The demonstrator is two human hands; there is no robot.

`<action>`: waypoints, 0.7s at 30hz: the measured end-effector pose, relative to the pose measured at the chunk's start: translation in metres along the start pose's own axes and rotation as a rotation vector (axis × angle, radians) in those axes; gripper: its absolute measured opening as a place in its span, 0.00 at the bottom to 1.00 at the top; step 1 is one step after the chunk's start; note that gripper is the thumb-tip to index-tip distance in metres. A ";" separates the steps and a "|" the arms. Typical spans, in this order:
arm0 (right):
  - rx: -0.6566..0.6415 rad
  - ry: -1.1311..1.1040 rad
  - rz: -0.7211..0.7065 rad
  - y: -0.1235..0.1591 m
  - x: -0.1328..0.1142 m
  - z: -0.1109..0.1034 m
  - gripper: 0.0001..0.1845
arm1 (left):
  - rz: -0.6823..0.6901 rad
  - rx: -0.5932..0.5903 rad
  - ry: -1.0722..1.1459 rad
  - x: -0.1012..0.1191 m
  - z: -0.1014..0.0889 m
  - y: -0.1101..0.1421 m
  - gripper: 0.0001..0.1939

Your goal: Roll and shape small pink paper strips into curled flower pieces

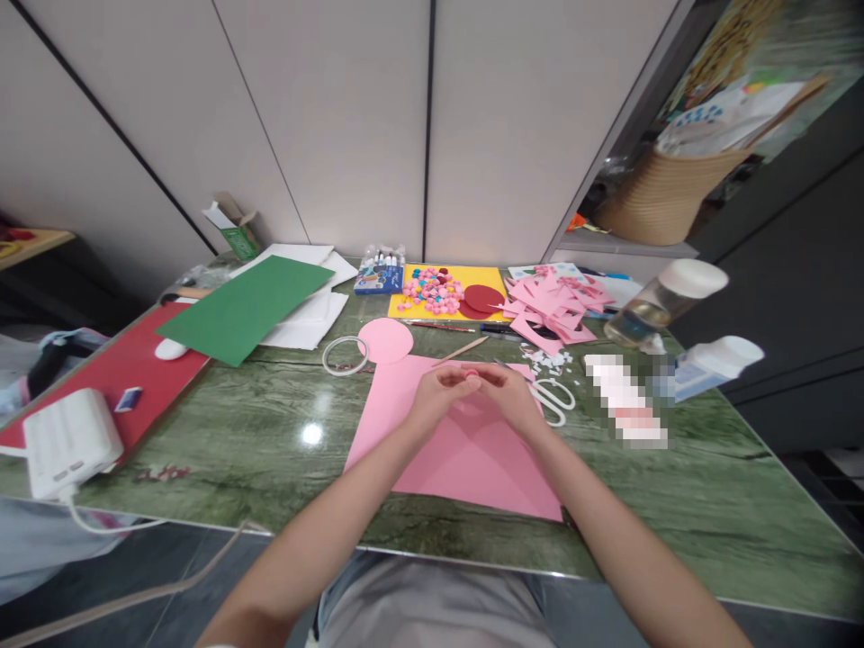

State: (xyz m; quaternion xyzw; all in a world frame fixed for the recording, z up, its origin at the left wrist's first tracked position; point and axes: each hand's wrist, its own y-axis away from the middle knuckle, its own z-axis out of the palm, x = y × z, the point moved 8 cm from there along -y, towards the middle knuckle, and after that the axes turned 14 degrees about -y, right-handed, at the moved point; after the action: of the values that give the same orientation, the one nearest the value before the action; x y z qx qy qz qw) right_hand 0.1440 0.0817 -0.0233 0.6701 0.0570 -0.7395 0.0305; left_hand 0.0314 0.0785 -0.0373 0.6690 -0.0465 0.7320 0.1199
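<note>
My left hand (438, 396) and my right hand (506, 393) meet over a large sheet of pink paper (465, 459) on the table. Between their fingertips is a small pink piece (471, 373), perhaps paper; the fingers partly cover it, so its exact shape is unclear. Both hands are closed in a pinch around it. Beyond them lies a wooden stick (460, 351). White-handled scissors (553, 402) rest by my right hand, their blades partly hidden. A pink paper circle (385, 340) touches the sheet's far left corner, with a roll of tape (345, 356) beside it.
At the back, yellow paper (401, 308) bears small colored pieces (432, 290) and dark red circles (481, 301). Pink scraps (557, 306) are heaped to its right. Green paper (249, 306) and a white power bank (71, 441) lie left. Two bottles (658, 301) (715, 367) stand right.
</note>
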 end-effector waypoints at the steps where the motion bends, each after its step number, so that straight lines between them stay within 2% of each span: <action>1: 0.000 -0.011 0.010 0.000 0.001 -0.001 0.13 | -0.005 -0.014 0.005 0.000 0.001 0.000 0.13; 5: 0.009 -0.065 0.046 -0.001 0.007 -0.004 0.15 | -0.029 -0.086 0.063 -0.001 0.007 -0.001 0.15; 10: -0.012 -0.247 0.132 0.002 0.016 0.000 0.17 | -0.147 -0.185 0.108 -0.009 0.012 0.000 0.18; 15: -0.083 -0.431 0.234 0.006 0.021 0.011 0.16 | -0.148 -0.200 0.155 -0.011 0.012 -0.001 0.17; 17: -0.078 -0.417 0.220 0.005 0.020 0.010 0.16 | -0.163 -0.191 0.150 -0.011 0.011 -0.001 0.17; 21: 0.025 -0.294 0.096 0.002 0.013 -0.004 0.14 | -0.159 -0.122 0.083 -0.007 0.004 -0.003 0.18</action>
State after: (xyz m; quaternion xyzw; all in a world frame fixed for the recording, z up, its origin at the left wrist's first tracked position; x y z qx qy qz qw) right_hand 0.1471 0.0806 -0.0365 0.5570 0.0106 -0.8278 0.0657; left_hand 0.0361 0.0800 -0.0446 0.6314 -0.0326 0.7429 0.2199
